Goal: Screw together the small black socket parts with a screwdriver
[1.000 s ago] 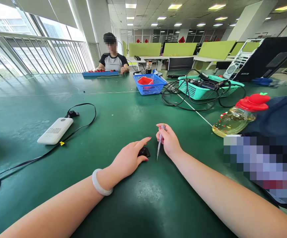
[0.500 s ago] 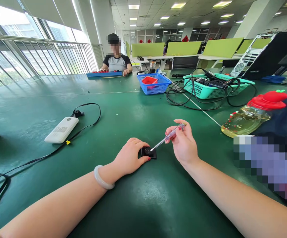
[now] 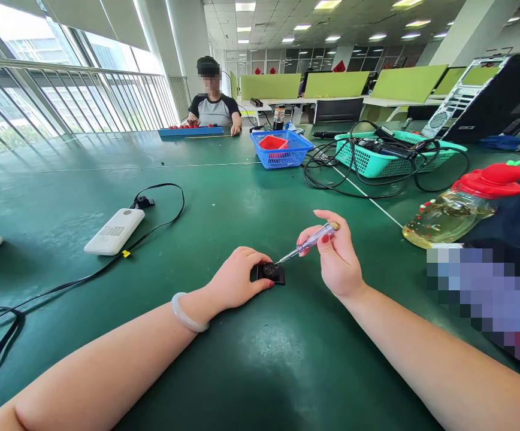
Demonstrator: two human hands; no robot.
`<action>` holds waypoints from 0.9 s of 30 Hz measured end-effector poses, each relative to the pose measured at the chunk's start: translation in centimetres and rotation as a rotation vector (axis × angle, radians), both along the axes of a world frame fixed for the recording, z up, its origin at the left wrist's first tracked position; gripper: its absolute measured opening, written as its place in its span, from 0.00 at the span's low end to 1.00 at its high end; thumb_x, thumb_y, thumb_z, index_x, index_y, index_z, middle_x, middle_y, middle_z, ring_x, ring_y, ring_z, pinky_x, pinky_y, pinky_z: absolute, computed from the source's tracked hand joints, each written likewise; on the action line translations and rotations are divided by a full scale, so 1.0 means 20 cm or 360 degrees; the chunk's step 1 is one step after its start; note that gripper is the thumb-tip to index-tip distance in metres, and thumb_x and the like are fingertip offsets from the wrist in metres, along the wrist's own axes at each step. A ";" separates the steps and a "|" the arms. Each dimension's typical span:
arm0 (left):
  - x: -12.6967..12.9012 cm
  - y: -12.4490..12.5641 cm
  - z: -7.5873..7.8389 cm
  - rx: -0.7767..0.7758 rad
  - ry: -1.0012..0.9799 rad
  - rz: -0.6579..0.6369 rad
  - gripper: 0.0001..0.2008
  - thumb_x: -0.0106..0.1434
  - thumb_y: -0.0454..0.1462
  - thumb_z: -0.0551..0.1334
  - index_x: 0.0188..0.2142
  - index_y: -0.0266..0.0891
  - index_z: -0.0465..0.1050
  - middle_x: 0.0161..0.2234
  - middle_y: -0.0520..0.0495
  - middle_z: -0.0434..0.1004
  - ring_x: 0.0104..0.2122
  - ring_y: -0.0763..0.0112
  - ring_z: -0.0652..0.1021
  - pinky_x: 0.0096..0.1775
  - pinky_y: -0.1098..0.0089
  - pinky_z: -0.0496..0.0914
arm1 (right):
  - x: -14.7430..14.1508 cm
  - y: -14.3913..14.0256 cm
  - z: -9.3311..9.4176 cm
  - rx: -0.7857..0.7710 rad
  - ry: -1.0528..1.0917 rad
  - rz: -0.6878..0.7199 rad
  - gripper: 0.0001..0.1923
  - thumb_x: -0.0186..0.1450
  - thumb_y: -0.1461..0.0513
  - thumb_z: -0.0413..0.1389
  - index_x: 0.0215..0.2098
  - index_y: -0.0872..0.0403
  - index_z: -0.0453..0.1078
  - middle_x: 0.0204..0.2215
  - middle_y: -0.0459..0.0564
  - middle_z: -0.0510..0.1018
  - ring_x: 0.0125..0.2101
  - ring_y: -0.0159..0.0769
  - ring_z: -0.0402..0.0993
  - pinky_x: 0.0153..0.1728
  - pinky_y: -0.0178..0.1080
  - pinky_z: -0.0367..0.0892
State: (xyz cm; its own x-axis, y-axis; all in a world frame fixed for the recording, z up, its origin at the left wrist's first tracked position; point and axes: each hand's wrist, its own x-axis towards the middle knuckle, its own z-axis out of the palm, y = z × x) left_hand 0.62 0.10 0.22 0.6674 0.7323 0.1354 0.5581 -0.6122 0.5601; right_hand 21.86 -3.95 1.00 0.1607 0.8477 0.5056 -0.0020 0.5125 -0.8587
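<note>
Both hands meet over one small spot on the dark green table mat (image 3: 260,371). Left hand (image 3: 237,281) lies palm down, its fingers curled and pressed against the near-left edge of a small, flat black square part (image 3: 272,273), pinning it to the mat. Right hand (image 3: 338,260) is pinched shut around the clear handle of a slim screwdriver with a silver shaft (image 3: 307,243), thumb and fingertips closed on it near the brass end cap.

The screwdriver's long axis slants down and to the left: the handle is high on the right, and the tip touches the round centre of the black part. That part sits between the two hands, touching the left and apart from the right, which reaches it only through the tool.

Farther left lie a white rectangular power bank (image 3: 114,231) and its black cable (image 3: 163,206). To the right lies a clear bottle of yellowish liquid with a red cap (image 3: 460,209). Beyond stand a blue mesh basket (image 3: 281,149) and a teal basket of cables (image 3: 386,157), and another person (image 3: 214,105) sits at the far end.
</note>
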 end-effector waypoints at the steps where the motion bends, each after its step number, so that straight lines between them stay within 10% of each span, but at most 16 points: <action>1: 0.00 0.00 0.00 -0.0001 -0.0003 -0.0001 0.16 0.59 0.40 0.69 0.47 0.42 0.76 0.45 0.45 0.79 0.51 0.55 0.74 0.54 0.54 0.69 | 0.00 0.00 0.00 -0.0003 -0.0002 -0.0011 0.22 0.68 0.45 0.55 0.52 0.47 0.61 0.29 0.45 0.77 0.26 0.37 0.72 0.32 0.45 0.72; 27: -0.01 -0.01 0.01 0.0025 -0.0055 -0.0038 0.13 0.61 0.41 0.67 0.46 0.43 0.76 0.46 0.44 0.80 0.56 0.53 0.71 0.59 0.50 0.66 | 0.03 0.04 -0.04 -0.0180 0.0211 -0.0088 0.21 0.67 0.48 0.54 0.53 0.46 0.61 0.28 0.45 0.77 0.24 0.37 0.70 0.28 0.43 0.69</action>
State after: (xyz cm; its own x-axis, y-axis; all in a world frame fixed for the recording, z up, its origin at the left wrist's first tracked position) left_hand 0.52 -0.13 0.43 0.6796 0.7137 0.1699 0.5237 -0.6341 0.5689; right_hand 22.39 -3.25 0.12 0.2678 0.8859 0.3787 -0.0933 0.4150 -0.9050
